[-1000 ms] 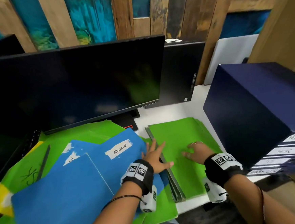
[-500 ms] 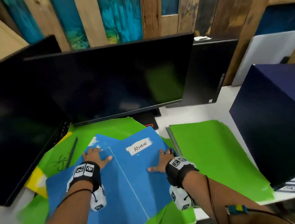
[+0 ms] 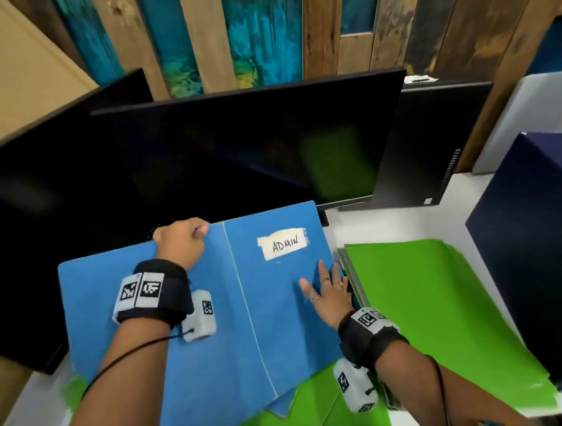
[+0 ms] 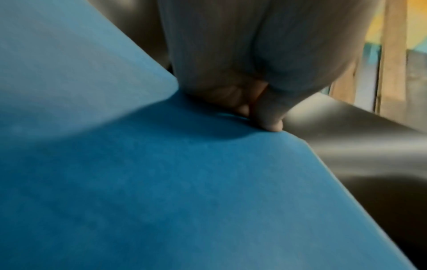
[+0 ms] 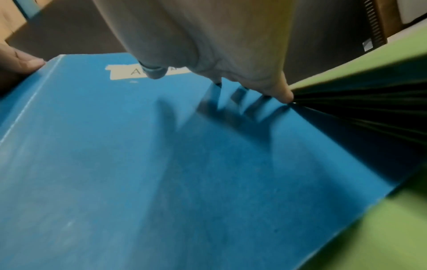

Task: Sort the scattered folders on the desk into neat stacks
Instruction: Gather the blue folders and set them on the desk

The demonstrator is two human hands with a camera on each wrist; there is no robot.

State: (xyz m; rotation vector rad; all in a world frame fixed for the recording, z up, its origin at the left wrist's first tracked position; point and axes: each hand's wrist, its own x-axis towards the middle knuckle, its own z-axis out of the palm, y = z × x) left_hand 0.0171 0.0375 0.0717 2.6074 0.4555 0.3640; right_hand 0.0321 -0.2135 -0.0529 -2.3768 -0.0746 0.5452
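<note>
Currently: left hand (image 3: 181,242) gripped the far edge of the blue folders (image 3: 196,354), fingers (image 4: 270,117) curled over the edge and thumb pinching it from the near side, lifting that end off the pile. Right hand (image 3: 328,298) lay flat on the blue folder labelled ADMIN (image 3: 284,246), fingers (image 5: 283,91) straight and slightly spread, little finger right beside the green stack (image 3: 432,318). The blue folders sat front-centre on the white surface (image 3: 391,224), on top of loose green folders (image 3: 322,411) that showed at the near edge. The green stack lay squared up just to the right, touching the blue folder's right side. Dark monitor (image 3: 251,151) stood behind, navy box (image 3: 537,243) at far right beside the green stack.
</note>
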